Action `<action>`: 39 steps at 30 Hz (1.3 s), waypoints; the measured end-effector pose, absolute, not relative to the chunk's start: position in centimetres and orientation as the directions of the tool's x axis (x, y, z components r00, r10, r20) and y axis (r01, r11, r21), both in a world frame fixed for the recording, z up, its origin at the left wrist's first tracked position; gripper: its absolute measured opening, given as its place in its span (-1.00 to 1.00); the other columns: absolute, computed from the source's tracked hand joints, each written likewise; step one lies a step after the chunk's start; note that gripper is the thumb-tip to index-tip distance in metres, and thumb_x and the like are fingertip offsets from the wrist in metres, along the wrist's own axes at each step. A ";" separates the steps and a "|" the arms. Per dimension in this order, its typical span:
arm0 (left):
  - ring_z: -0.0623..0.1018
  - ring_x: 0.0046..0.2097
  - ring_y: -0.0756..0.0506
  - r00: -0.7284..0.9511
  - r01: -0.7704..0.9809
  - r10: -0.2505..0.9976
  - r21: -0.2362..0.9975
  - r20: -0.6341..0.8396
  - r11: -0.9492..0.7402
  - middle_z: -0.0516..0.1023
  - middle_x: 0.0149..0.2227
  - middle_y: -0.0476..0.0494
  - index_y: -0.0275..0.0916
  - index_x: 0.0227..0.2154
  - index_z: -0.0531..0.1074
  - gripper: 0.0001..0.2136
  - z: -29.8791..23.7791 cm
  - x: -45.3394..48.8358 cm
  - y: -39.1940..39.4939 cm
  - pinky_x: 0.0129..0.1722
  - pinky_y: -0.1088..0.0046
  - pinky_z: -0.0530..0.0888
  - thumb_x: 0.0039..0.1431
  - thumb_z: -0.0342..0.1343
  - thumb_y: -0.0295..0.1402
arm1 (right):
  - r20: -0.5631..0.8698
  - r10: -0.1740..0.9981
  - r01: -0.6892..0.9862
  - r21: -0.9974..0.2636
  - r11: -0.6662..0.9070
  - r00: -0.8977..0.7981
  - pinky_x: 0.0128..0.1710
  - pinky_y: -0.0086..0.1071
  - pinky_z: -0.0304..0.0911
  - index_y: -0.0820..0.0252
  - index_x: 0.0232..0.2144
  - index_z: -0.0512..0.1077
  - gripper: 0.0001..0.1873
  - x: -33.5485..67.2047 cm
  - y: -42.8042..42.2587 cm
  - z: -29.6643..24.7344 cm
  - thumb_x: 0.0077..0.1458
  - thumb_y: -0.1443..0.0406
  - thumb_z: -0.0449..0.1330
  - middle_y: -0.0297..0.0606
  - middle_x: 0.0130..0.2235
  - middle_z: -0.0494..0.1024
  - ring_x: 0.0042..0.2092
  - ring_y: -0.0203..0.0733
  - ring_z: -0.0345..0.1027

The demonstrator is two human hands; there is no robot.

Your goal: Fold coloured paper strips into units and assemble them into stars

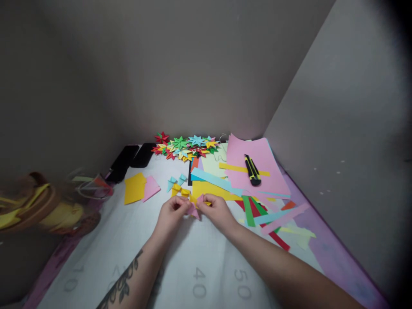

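My left hand [175, 209] and my right hand [215, 208] meet over the middle of the table. Between them is a small folded paper piece [194, 211] in pink and yellow, pinched by the fingers of both. Part of it is hidden behind my fingertips. Just beyond my left hand lie yellow folded paper pieces [179, 189], and past those are light blue folded paper pieces [176, 181]. A few centimetres to the left, a stack of yellow paper squares [134, 189] overlaps pink paper squares [151, 189].
Colourful folded paper stars [185, 148] are heaped by the back wall. Two black phones [125, 161] lie at back left. A box cutter [252, 170] rests on pink paper sheets [275, 171]. Cut paper strips [270, 219] are scattered at right. A blurred yellow-brown object [45, 206] stands at left.
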State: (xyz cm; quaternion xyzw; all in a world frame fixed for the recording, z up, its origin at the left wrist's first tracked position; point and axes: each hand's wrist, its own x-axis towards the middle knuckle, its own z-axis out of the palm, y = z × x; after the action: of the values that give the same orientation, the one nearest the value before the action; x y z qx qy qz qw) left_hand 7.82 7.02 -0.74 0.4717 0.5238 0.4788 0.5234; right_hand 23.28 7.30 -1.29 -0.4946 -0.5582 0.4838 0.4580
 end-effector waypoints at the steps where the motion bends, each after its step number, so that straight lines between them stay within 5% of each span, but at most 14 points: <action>1: 0.47 -0.41 -0.02 -0.001 -0.026 0.994 0.994 -0.105 0.105 0.49 -0.46 -0.07 -0.27 -0.64 0.29 -0.72 -0.6 7.9 6.9 -0.38 0.48 0.39 -0.12 0.25 -0.24 | 0.027 0.997 0.102 -0.994 0.034 -0.077 -0.49 -0.47 0.09 0.21 -0.70 0.27 -0.71 23.2 7.3 -1.2 -0.02 0.24 0.15 -0.41 -0.62 0.27 -0.51 -0.33 0.14; 7: 0.46 -0.51 0.02 0.019 -0.088 0.982 0.978 -0.190 0.191 0.49 -0.57 0.01 -0.26 -0.56 0.26 -0.72 -0.4 8.5 6.4 -0.48 0.53 0.35 -0.12 0.27 -0.26 | -0.021 0.998 0.043 -0.999 -0.018 -0.058 -0.50 -0.47 0.08 0.22 -0.69 0.28 -0.72 23.1 7.0 -1.2 -0.03 0.25 0.16 -0.41 -0.62 0.28 -0.51 -0.33 0.14; 14: 0.45 -0.58 0.04 -0.007 -0.068 0.997 0.995 -0.075 0.074 0.45 -0.61 0.16 -0.18 -0.35 0.13 -0.70 -0.7 8.7 6.5 -0.52 0.57 0.32 -0.05 0.20 -0.39 | 0.031 0.993 -0.017 -0.999 0.029 -0.111 -0.34 -0.43 0.20 0.21 -0.48 0.36 -0.92 23.1 7.4 -2.2 -0.09 0.32 0.20 -0.34 -0.43 0.41 -0.36 -0.28 0.28; 20: 0.49 -0.57 -0.01 0.110 0.124 0.992 0.991 -0.057 0.043 0.48 -0.63 0.12 -0.17 -0.28 0.13 -0.71 -0.4 8.0 6.3 -0.48 0.52 0.37 -0.01 0.14 -0.43 | -0.018 0.983 -0.064 -0.997 -0.030 -0.183 -0.54 -0.52 0.08 0.20 -0.33 0.32 -0.74 23.0 7.4 -2.4 -0.15 0.34 0.25 -0.47 -0.49 0.25 -0.52 -0.42 0.12; 33: 0.42 -0.58 0.02 0.103 0.095 0.991 0.993 -0.082 0.072 0.46 -0.62 0.07 -0.21 -0.31 0.22 -0.73 -0.1 7.6 6.4 -0.52 0.55 0.32 -0.02 0.18 -0.30 | -0.066 0.982 -0.156 -0.983 -0.094 -0.176 -0.62 -0.57 -0.02 0.17 -0.32 0.27 -0.71 22.7 7.6 -1.7 -0.19 0.36 0.21 -0.57 -0.57 0.16 -0.60 -0.48 -0.01; 39: 0.43 -0.50 0.01 -0.272 0.254 0.962 0.966 0.027 0.045 0.46 -0.50 0.01 -0.24 -0.35 0.35 -0.76 0.0 4.1 8.6 -0.49 0.54 0.33 -0.04 0.15 -0.21 | -0.082 0.996 -0.204 -0.976 -0.076 0.019 -0.65 -0.58 -0.03 0.15 -0.37 0.26 -0.71 24.3 8.6 -1.9 -0.22 0.35 0.22 -0.58 -0.60 0.16 -0.60 -0.45 0.01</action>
State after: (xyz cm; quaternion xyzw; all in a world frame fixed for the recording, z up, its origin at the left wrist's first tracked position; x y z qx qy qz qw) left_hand 4.06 8.59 -0.04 0.4848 0.6273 0.4924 0.3592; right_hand 24.34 8.61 -1.86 -0.4724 -0.4192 0.5611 0.5350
